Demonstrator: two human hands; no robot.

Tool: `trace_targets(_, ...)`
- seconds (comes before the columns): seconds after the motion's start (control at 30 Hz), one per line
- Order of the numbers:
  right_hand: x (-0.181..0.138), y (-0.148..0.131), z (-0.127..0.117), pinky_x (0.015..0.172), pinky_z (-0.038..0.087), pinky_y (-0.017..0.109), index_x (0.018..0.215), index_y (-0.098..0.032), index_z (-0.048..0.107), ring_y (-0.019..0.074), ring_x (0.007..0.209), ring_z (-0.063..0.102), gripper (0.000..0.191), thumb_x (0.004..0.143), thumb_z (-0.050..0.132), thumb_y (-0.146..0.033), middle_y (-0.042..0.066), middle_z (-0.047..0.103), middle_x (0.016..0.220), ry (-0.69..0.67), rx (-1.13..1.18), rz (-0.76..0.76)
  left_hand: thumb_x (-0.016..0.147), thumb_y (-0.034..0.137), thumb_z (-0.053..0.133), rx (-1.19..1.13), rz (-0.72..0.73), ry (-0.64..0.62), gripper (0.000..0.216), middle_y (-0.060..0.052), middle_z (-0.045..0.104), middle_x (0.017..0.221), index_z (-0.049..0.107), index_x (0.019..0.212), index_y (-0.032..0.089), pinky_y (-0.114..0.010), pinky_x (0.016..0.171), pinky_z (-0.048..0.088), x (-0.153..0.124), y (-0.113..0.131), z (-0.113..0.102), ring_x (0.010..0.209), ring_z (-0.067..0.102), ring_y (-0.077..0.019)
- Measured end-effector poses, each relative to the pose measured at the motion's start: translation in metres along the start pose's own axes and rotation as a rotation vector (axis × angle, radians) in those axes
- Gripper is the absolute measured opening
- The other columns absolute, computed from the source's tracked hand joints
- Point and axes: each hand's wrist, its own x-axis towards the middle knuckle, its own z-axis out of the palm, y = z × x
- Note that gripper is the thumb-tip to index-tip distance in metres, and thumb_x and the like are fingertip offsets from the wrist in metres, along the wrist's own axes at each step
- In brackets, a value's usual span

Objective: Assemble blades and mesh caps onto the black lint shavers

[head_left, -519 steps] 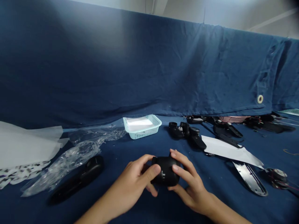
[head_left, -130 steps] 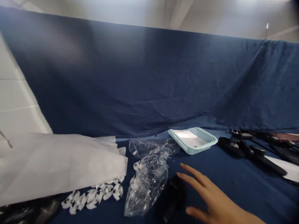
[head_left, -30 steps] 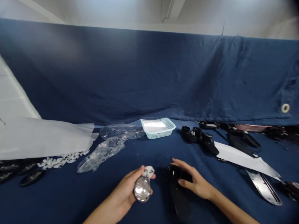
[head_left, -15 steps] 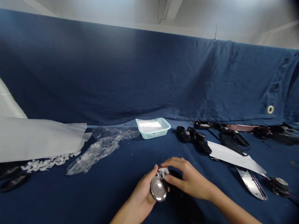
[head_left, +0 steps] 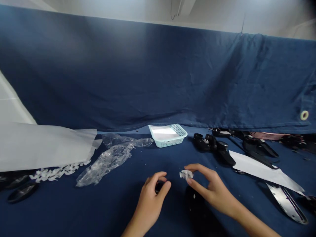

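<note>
1. Since half a second ago your two hands have drawn apart: the white clip [head_left: 185, 174] that sat on the round mesh disc is now off it and travels with your right hand [head_left: 212, 191].
2. Your right hand pinches that white clip between thumb and forefinger, clamped on it, just above the blue cloth table [head_left: 111, 207] and a little ahead of your left hand.
3. Your left hand [head_left: 151, 197] has turned palm down, so the shiny mesh face that showed before is out of sight. Thumb and fingers curl toward each other around a small dark thing [head_left: 158, 187]. Whether the hand truly grips it, or what it is, cannot be told.
4. A long black housing [head_left: 198, 210] lies on the cloth right under your right wrist and palm, near the hand but not held.
5. Farther back, about centre, stands a pale green basket [head_left: 181, 136] with something white inside.
6. To its left lies a crumpled clear plastic bag [head_left: 108, 159], and beyond that a large white sheet [head_left: 44, 148] with a row of small white cut-outs [head_left: 56, 171] along its near edge.
7. To the right of the basket sits a cluster of black parts [head_left: 212, 144], then a sheet of white paper [head_left: 261, 169] with a shiny metal plate [head_left: 287, 204] lying at its near end.
8. A dark blue curtain [head_left: 148, 72] hangs across the whole back of the table.
</note>
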Motion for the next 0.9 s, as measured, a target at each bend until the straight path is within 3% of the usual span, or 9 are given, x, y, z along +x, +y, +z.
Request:
trace_targets(0.1, -0.005, 0.006, -0.013, 0.094, 0.050, 0.039, 0.116, -0.026, 0.063, 0.0237, 0.102, 0.065, 0.026, 0.092, 0.060, -0.036, 0.005, 0.070, 0.106, -0.046, 0.006, 0.024, 0.072, 0.045, 0.077, 0.196, 0.105, -0.045, 0.041, -0.008, 0.066, 0.118, 0.072, 0.111, 0.033, -0.049, 0.114, 0.015, 0.003, -0.006, -0.003, 0.123, 0.045, -0.0365)
trace_targets(0.17, -0.009, 0.012, -0.017, 0.092, 0.050, 0.038, 0.111, -0.026, 0.066, 0.0227, 0.099, 0.065, 0.021, 0.093, 0.060, -0.032, 0.005, 0.070, 0.103, -0.097, 0.026, -0.001, 0.072, 0.045, 0.076, 0.281, 0.146, -0.080, 0.045, -0.009, 0.063, 0.125, 0.070, 0.115, 0.033, -0.054, 0.113, 0.012, 0.003, -0.010, -0.002, 0.126, 0.041, -0.0392)
trace_targets(0.33, -0.016, 0.027, -0.013, 0.078, 0.052, 0.035, 0.095, -0.024, 0.072, 0.0213, 0.087, 0.065, 0.014, 0.094, 0.058, -0.027, 0.006, 0.071, 0.088, -0.130, 0.099, -0.072, 0.083, 0.048, 0.065, 0.502, 0.257, -0.093, 0.043, -0.008, 0.060, 0.130, 0.063, 0.123, 0.033, -0.057, 0.109, 0.024, 0.001, -0.015, 0.003, 0.125, 0.045, -0.0368)
trace_targets(0.5, -0.020, 0.034, -0.011, 0.077, 0.051, 0.037, 0.092, -0.024, 0.072, 0.0207, 0.081, 0.065, 0.014, 0.094, 0.058, -0.025, 0.005, 0.072, 0.083, -0.099, 0.090, -0.159, 0.091, 0.047, 0.055, 0.780, 0.430, -0.070, 0.036, -0.008, 0.062, 0.126, 0.062, 0.122, 0.031, -0.053, 0.101, 0.039, 0.000, -0.017, 0.005, 0.118, 0.052, -0.0327)
trace_targets(0.7, -0.026, 0.036, -0.013, 0.075, 0.050, 0.039, 0.101, -0.025, 0.069, 0.0205, 0.082, 0.065, 0.017, 0.094, 0.057, -0.015, 0.004, 0.073, 0.088, -0.079, -0.030, -0.303, 0.094, 0.040, 0.050, 0.834, 0.524, -0.050, 0.029, -0.007, 0.063, 0.121, 0.062, 0.118, 0.029, -0.048, 0.096, 0.044, -0.003, -0.016, 0.008, 0.114, 0.054, -0.0296)
trace_targets(0.9, -0.028, 0.037, -0.017, 0.076, 0.048, 0.037, 0.106, -0.024, 0.066, 0.0189, 0.085, 0.066, 0.023, 0.092, 0.056, -0.008, 0.003, 0.075, 0.092, -0.140, -0.165, -0.412, 0.094, 0.040, 0.051, 0.822, 0.501, -0.071, 0.027, -0.007, 0.063, 0.121, 0.064, 0.115, 0.030, -0.048, 0.094, 0.044, -0.004, -0.016, 0.010, 0.113, 0.054, -0.0305)
